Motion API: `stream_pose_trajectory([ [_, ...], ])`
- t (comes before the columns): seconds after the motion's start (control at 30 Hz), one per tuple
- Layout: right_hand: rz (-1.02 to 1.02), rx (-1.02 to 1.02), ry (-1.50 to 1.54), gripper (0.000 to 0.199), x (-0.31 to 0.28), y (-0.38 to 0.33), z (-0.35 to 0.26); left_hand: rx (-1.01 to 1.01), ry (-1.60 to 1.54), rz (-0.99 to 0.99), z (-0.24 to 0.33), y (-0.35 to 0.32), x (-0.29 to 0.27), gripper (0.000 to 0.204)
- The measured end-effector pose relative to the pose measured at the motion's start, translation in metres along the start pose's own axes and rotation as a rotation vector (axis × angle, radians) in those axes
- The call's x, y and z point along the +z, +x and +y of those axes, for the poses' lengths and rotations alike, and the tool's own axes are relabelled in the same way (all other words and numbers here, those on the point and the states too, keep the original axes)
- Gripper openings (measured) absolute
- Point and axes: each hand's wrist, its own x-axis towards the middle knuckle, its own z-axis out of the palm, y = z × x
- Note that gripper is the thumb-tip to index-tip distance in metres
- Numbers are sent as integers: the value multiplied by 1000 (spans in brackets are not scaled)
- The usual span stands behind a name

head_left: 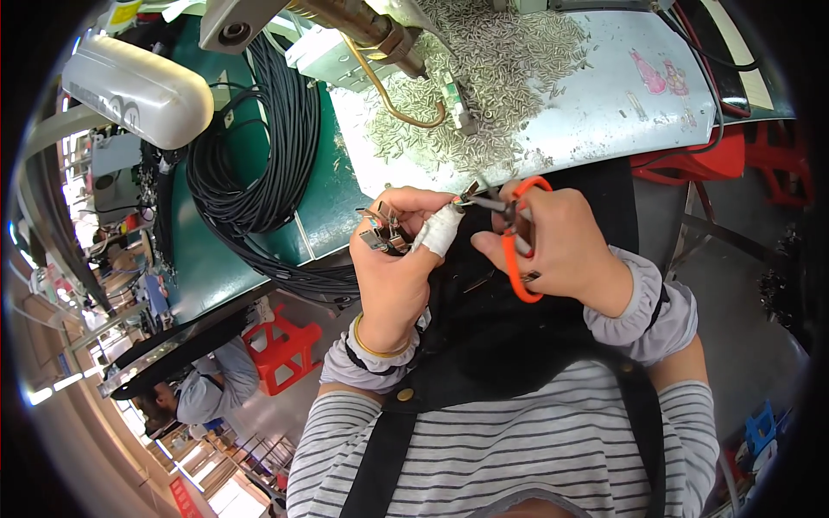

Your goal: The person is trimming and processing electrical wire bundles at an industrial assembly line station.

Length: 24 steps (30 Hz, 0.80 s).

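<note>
My left hand (389,281), its thumb wrapped in white tape (439,230), is closed around several small metal connectors (386,235) that stick out between its fingers. One more connector piece (467,192) is pinched at the tip of the taped thumb. My right hand (566,237) grips orange-handled pliers (519,269), with a finger through the handle loop. The jaws of the pliers point left and reach that pinched piece; whether they bite on it is too small to tell. Both hands are just in front of the white work surface, above my black apron.
Many short metal pins (484,95) lie heaped on the white surface (604,121), under a machine head (389,43) with a bent copper tube (393,104). Coiled black cable (207,173) rests on the green table at left. Red stools (285,350) and a seated person (216,384) are beyond.
</note>
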Motion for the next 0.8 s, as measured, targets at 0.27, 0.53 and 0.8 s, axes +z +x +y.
stream_pose_trajectory([
  [0.27, 8, 38, -145, 25, 16, -3, 11, -52, 27, 5, 3, 10, 4, 14],
  [0.53, 262, 151, 403, 17, -1, 23, -1, -214, -305, -68, 2, 71, -1, 12],
  [0.8, 187, 188, 474, 16, -14, 76, 4, -266, -232, -129, 10, 92, -8, 11],
])
